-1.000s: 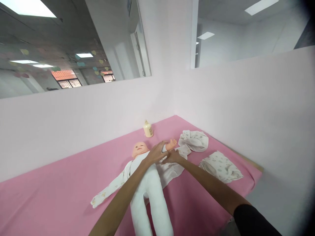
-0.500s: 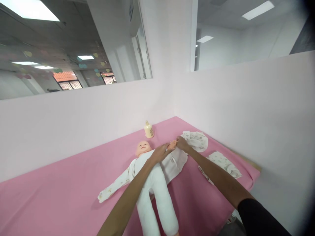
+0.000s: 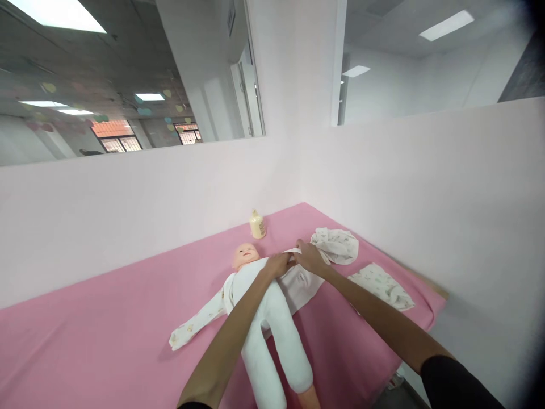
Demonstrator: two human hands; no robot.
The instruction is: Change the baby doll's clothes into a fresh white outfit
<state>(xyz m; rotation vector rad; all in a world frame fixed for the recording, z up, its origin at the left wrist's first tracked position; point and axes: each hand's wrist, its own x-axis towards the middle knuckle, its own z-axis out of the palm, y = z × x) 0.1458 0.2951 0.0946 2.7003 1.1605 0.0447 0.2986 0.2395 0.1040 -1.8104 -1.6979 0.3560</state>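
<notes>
Printed sleeve: at the left, the sleeve [image 3: 198, 326] stretches out flat over the pink table [image 3: 85, 341], well inside the front edge. I would leave it so, smooth and without twist.

Doll: the doll [image 3: 272, 312] lies on its back, head towards the back edge, legs towards the front edge. It is under the left forearm and just left of both hands; its body should, I think, rest quiet while the arm is handled.

Bottle: the pump bottle [image 3: 258, 225] stands upright at the back edge, beyond the doll's head.

Left hand: the left hand [image 3: 279, 265] is bent over the doll's arm at the right; whether its fingers press together, I cannot tell. A light support here would, I judge, spare the joint.

White jacket: the jacket [image 3: 302, 286] is spread beside the doll, below the two hands. The doll's hand on this side is hidden.

Right hand: the right hand [image 3: 310, 258] seems to pinch the jacket's white cloth, almost touching the left fingers. Small, even pulls along the arm would serve better than one strong tug.

Folded cloths: one cloth [image 3: 336, 245] lies near the back right corner, another printed cloth [image 3: 383, 287] by the right edge.
</notes>
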